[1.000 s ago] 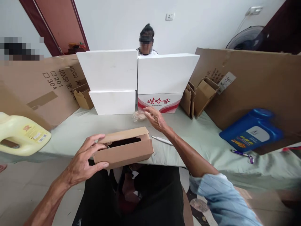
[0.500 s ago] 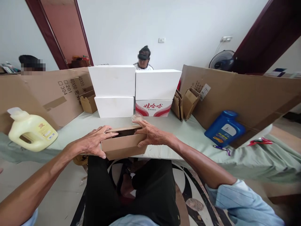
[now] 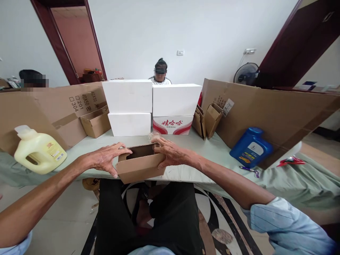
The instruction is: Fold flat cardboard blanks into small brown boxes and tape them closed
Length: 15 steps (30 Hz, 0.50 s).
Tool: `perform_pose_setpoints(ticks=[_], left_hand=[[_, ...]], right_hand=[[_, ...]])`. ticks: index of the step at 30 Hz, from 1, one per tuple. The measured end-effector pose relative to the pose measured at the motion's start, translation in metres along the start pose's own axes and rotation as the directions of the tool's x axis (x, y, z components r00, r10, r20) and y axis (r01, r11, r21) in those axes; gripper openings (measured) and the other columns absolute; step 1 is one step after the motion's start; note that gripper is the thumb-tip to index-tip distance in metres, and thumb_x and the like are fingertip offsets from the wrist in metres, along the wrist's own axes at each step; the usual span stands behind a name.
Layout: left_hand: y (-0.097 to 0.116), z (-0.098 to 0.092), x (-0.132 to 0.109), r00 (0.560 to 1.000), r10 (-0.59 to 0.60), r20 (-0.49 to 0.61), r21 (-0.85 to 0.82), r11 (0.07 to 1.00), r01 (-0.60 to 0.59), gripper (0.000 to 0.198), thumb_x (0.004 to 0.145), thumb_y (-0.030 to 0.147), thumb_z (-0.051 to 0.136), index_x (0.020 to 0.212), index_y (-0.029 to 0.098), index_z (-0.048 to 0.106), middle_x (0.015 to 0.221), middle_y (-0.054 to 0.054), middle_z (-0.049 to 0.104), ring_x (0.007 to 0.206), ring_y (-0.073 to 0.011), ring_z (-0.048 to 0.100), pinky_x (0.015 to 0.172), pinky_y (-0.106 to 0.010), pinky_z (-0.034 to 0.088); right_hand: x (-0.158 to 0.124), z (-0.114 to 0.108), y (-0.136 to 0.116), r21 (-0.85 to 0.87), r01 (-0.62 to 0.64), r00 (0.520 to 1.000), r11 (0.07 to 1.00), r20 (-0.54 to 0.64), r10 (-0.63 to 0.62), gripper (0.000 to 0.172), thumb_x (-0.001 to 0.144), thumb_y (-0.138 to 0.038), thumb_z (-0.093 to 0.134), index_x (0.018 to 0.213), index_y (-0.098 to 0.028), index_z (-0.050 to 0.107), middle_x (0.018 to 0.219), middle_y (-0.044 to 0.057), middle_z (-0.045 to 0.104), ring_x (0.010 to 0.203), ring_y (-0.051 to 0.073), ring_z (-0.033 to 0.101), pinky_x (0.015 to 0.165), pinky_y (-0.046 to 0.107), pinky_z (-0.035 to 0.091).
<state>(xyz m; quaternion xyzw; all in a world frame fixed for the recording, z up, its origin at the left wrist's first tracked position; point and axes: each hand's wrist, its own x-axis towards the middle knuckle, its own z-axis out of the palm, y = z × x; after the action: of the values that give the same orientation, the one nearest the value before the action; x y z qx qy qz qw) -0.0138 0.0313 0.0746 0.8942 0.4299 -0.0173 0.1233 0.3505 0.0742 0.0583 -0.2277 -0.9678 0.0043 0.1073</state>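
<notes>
A brown cardboard box (image 3: 142,168) with an open top stands at the table's front edge, above my lap. My left hand (image 3: 107,158) grips its left end, fingertips at the top rim and thumb low on the side. My right hand (image 3: 170,152) holds the right end, with fingers over the back corner and the thumb on the front face. The box's inside is dark and its contents cannot be made out. Crumpled clear plastic (image 3: 154,136) lies just behind the box, near my right fingers.
Stacked white boxes (image 3: 130,124) stand behind. A small carton (image 3: 97,124) and yellow jug (image 3: 39,150) are left; folded cartons (image 3: 212,118), a blue bottle (image 3: 251,147) and a purple item (image 3: 249,170) are right. Cardboard panels (image 3: 265,109) flank the table (image 3: 191,173). A person (image 3: 160,72) sits opposite.
The view has shifted slightly. The box's top now gapes wider and more of its dark inside shows. Both hands still hold its ends.
</notes>
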Motion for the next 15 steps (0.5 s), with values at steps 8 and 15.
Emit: perform_pose_setpoints(ticks=[8, 15], left_hand=[[-0.004, 0.019, 0.000, 0.977, -0.032, -0.211, -0.031, 0.999, 0.026, 0.091, 0.073, 0.055, 0.095, 0.153, 0.038, 0.056, 0.174, -0.014, 0.035, 0.123, -0.0357, 0.070, 0.094, -0.042, 0.061], [-0.008, 0.017, 0.012, 0.983, -0.011, -0.184, -0.113, 0.994, -0.010, 0.091, 0.073, 0.057, 0.094, 0.154, 0.037, 0.057, 0.173, -0.015, 0.035, 0.132, -0.0388, 0.066, 0.101, -0.047, 0.061]], right_hand=[[-0.012, 0.003, 0.001, 0.123, -0.033, 0.981, 0.992, -0.185, 0.056, 0.042, 0.081, -0.037, 0.097, 0.103, -0.020, 0.065, 0.155, 0.017, 0.047, 0.133, 0.033, 0.054, 0.109, 0.053, 0.054], [-0.012, 0.006, 0.017, 0.213, -0.118, 0.983, 0.970, -0.115, 0.145, 0.037, 0.081, -0.037, 0.096, 0.099, -0.021, 0.069, 0.155, 0.012, 0.048, 0.132, 0.031, 0.056, 0.104, 0.048, 0.056]])
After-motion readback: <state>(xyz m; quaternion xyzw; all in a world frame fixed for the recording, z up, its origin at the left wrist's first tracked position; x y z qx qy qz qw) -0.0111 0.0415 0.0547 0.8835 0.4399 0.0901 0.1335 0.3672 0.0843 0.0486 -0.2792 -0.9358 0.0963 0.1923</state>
